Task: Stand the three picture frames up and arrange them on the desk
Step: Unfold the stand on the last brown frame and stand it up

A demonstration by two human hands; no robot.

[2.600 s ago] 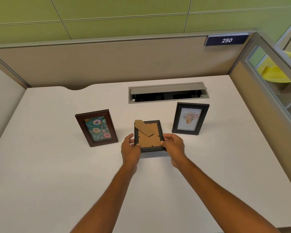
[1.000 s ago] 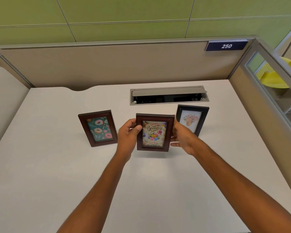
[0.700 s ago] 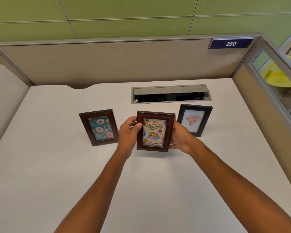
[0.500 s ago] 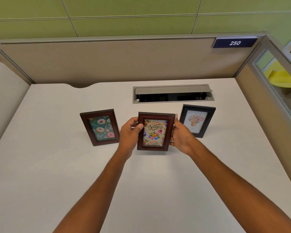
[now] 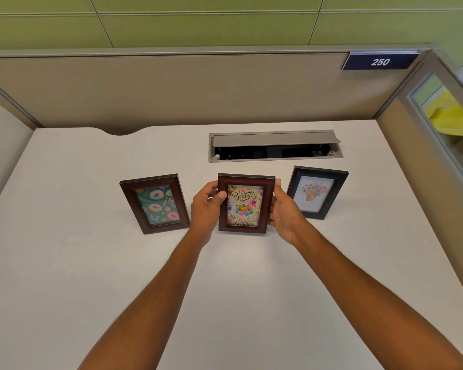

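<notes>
The birthday frame, face-down moments earlier, now stood upright on the counter between the doughnut frame and flower frame, left hand and right hand grasping its sides, so only release remained.

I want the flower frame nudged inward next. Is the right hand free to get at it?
Probably, once it lets go: the right hand grips the birthday frame, and the flower frame stands just beside it with bare desk around it.

Three picture frames stand on one desk; two hands visible.
</notes>
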